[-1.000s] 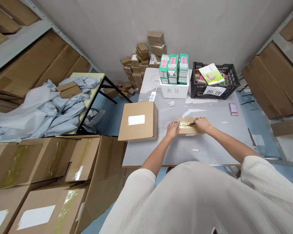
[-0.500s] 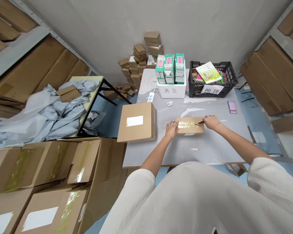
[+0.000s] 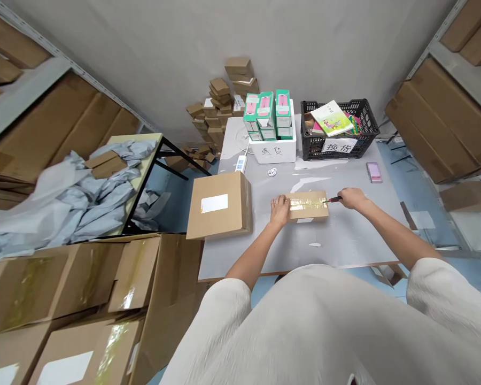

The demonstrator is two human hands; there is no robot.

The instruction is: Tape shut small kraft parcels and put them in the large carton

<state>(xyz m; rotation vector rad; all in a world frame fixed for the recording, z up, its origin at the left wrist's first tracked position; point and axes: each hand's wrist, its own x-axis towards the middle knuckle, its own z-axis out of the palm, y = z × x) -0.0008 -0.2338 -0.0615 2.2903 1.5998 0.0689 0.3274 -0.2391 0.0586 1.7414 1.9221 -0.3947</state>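
Note:
A small cardboard box [image 3: 316,212] with shiny clear-yellow tape along its top lies on the grey table [image 3: 264,246]. My left hand [image 3: 279,210] grips the left end of this box, its fingers over the edge. Closed around the handle of a red-and-black box cutter [image 3: 335,199] is my right hand [image 3: 351,198], just beyond the box's right end. The cutter's tip is at the right end of the tape; whether it touches is too small to tell. Left of my left hand stands a larger cardboard box [image 3: 216,219] with a white label.
At the back are a white foam box [image 3: 273,152] of green-and-pink packages and a black crate [image 3: 340,149] of books. A phone-like pink item [image 3: 374,172] lies at right, a power strip [image 3: 241,163] at left. A big carton [image 3: 176,289] holding boxes flanks the table.
My right hand has drawn the box cutter to the right along the tape, up to the box's right end. My left hand stays on the box. The view has shifted slightly.

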